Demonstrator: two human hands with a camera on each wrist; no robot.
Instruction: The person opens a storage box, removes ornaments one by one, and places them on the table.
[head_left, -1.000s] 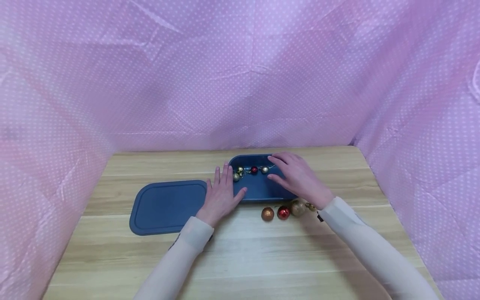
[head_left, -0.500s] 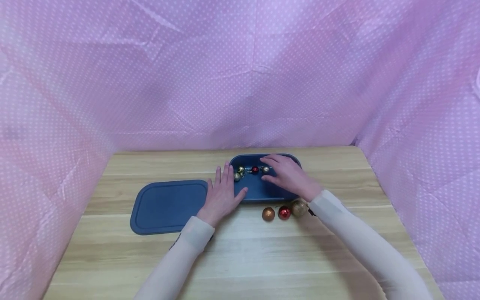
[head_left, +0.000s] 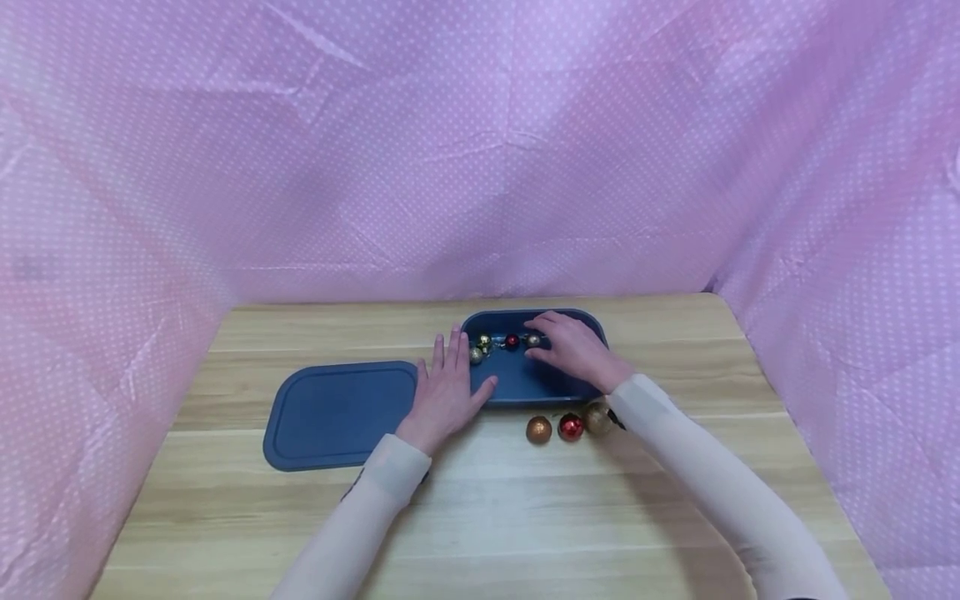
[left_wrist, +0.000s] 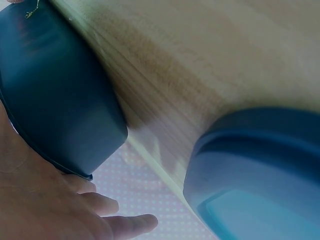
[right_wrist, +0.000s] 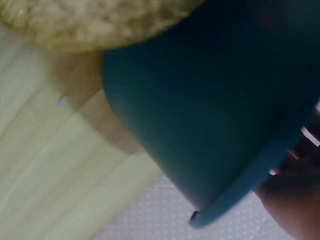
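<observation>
In the head view my left hand [head_left: 446, 398] lies along the left rim of a deep blue box [head_left: 517, 385], its fingers straight. The left wrist view shows those fingers beyond the rim. My right hand [head_left: 576, 348] reaches over the right part of the box with fingers and thumb apart. Between its fingertips sits a small pale gold bauble [head_left: 533, 341], with no visible grip on it. Left of that lie a small dark red bauble [head_left: 512, 342], a shiny gold bauble [head_left: 484, 341] and a glittery pale bauble [head_left: 476, 356], all inside the box.
A flat blue lid [head_left: 341, 415] lies left of the box. In front of the box are a copper bauble [head_left: 538, 430], a red bauble [head_left: 571, 427] and a larger gold glitter bauble [head_left: 597, 418], partly behind the right wrist. Pink dotted cloth [head_left: 480, 167] surrounds the wooden table [head_left: 480, 517].
My right hand has moved left and slightly down into the box, so its fingertips now stand around the small pale gold bauble. My left hand has stayed at the left rim.
</observation>
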